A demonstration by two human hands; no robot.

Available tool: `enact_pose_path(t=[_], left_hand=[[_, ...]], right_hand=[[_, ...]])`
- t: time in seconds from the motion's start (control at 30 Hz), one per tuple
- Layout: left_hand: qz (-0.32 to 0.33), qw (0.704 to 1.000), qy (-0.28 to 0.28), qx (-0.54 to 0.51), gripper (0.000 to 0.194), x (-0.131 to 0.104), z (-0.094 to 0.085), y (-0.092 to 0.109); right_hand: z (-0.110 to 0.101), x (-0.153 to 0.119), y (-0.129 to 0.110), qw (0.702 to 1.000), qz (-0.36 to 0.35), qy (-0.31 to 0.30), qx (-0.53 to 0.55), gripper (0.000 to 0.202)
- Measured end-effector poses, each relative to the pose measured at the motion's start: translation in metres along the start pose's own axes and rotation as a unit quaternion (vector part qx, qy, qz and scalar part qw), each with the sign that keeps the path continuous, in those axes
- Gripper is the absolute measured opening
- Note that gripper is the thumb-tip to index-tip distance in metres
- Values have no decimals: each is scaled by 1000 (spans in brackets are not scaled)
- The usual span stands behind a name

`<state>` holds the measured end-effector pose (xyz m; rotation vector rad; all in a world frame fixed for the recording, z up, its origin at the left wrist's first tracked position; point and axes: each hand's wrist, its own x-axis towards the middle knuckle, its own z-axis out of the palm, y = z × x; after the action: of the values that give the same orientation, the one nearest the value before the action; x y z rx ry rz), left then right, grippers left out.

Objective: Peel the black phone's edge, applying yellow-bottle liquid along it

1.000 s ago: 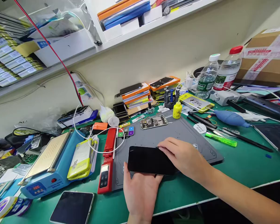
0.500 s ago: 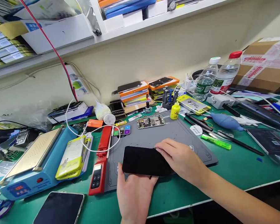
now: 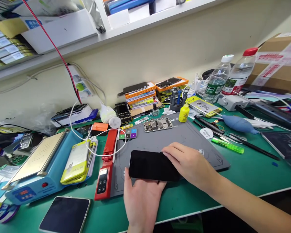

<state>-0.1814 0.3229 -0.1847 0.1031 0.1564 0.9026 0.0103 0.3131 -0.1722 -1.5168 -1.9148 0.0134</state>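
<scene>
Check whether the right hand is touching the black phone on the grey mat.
Touching: head view shows the right hand lying on the black phone, fingertips at its far edge.

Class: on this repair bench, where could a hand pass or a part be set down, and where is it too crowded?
Free: the grey mat between the opened phone and the black screen held by both hands; the green table front right, below the green pen. Crowded: the back row of stacks and bottles, and the left around the blue heater.

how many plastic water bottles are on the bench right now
2. A white-capped bottle stands at the far right of the bench near the wall, and a red-capped bottle leans beside it, next to the cardboard box. Clutter could hide others.
</scene>
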Motion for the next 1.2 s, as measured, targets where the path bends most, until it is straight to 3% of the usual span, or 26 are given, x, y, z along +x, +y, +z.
enact_pose_path(t=[0.27,0.53,1.2], left_hand=[[-6,999,21,-27,57,0,4,0],[0,999,32,-22,58,-1,5,0],[5,999,44,-26,60,-3,5,0]], right_hand=[[2,3,-3,1000,-5,20,9,15],[-1,3,-4,1000,-6,-10,-12,15],[-4,3,-5,1000,3,-13,-4,16]])
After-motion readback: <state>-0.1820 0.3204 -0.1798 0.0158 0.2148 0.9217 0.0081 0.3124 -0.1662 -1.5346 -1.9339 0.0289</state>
